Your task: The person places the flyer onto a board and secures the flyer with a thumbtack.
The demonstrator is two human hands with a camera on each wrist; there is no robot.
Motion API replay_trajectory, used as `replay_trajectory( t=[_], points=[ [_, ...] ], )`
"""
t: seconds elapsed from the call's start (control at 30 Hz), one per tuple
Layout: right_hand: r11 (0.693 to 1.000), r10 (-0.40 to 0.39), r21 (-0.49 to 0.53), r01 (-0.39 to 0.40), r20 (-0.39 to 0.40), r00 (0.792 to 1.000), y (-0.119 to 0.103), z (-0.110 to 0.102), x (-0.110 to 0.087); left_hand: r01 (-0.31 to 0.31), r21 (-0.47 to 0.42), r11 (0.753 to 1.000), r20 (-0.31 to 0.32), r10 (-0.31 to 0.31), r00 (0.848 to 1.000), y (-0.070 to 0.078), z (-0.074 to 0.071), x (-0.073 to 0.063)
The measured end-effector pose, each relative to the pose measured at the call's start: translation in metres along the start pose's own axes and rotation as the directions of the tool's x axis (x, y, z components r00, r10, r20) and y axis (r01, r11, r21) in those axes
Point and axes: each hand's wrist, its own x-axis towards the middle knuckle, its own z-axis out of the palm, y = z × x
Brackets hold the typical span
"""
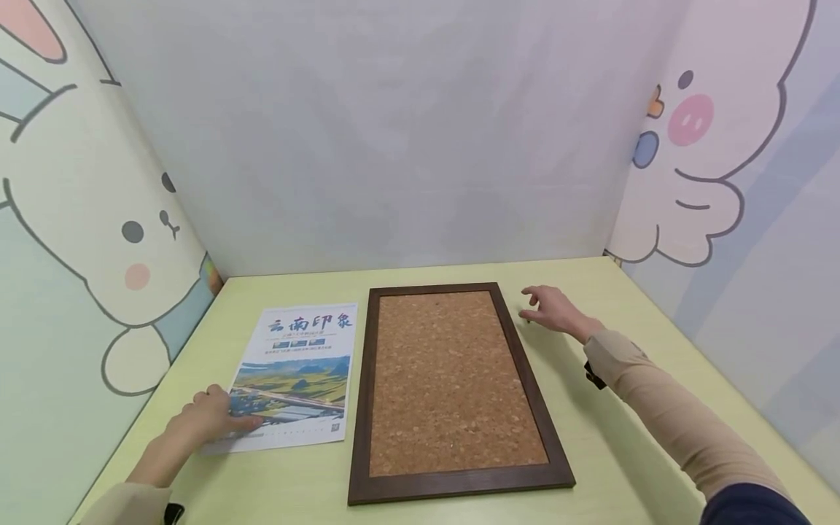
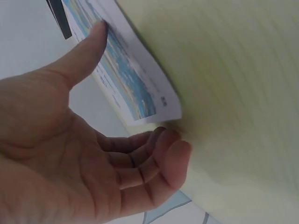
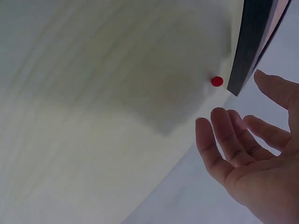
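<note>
A printed poster (image 1: 295,386) with a landscape picture lies on the table at the left. My left hand (image 1: 213,414) is at its lower left corner. In the left wrist view, the thumb (image 2: 88,49) extends over the picture, with the other fingers loosely bent and apart from it. Right of the poster lies a cork board (image 1: 453,379) in a dark brown frame. Beyond its upper right side, my right hand (image 1: 554,308) hovers with spread, slightly bent fingers and nothing in them. A small round red pin head (image 3: 217,81) sits on the table beside the frame's corner, near the right fingertips.
The pale yellow-green table (image 1: 630,306) meets a plain light curtain (image 1: 394,146) at the back. Side panels with a cartoon rabbit (image 1: 98,219) and a cartoon animal (image 1: 709,160) close in the left and right.
</note>
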Motion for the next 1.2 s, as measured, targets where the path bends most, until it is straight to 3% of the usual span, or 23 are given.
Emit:
replay_trajectory(
  t=[0.13, 0.27, 0.37, 0.53, 0.77, 0.9, 1.03, 1.2],
  points=[
    [0.999, 0.029, 0.025, -0.030, 0.033, 0.999, 0.006, 0.007, -0.002, -0.026, -0.024, 0.999, 0.021, 0.027, 0.999, -0.003, 0.002, 0.004],
    [0.998, 0.052, 0.037, -0.053, 0.045, 0.998, 0.011, 0.012, -0.004, -0.024, -0.143, 0.989, 0.038, 0.030, 0.999, -0.005, 0.005, 0.006],
    [0.997, 0.053, 0.060, -0.056, 0.041, 0.998, 0.013, 0.014, -0.006, -0.016, -0.257, 0.966, 0.029, 0.024, 0.999, -0.005, 0.007, 0.006],
    [0.995, 0.054, 0.084, -0.056, 0.021, 0.998, 0.015, 0.018, -0.006, -0.073, -0.384, 0.920, -0.063, 0.053, 0.997, -0.008, 0.009, 0.006],
    [0.995, 0.058, 0.085, -0.057, -0.006, 0.998, 0.018, 0.021, -0.006, -0.175, -0.462, 0.869, -0.217, 0.081, 0.973, -0.012, 0.001, 0.012],
    [0.995, 0.059, 0.084, -0.058, -0.015, 0.998, 0.017, 0.021, -0.007, -0.221, -0.550, 0.806, -0.292, 0.062, 0.954, -0.009, -0.004, 0.014],
    [0.995, 0.059, 0.087, -0.057, -0.023, 0.998, 0.018, 0.022, -0.007, -0.259, -0.640, 0.723, -0.343, 0.033, 0.939, 0.001, -0.009, 0.013],
    [0.994, 0.074, 0.082, -0.071, -0.032, 0.997, 0.017, 0.022, -0.007, -0.268, -0.729, 0.630, -0.353, -0.010, 0.936, 0.020, -0.015, 0.011]
  ],
)
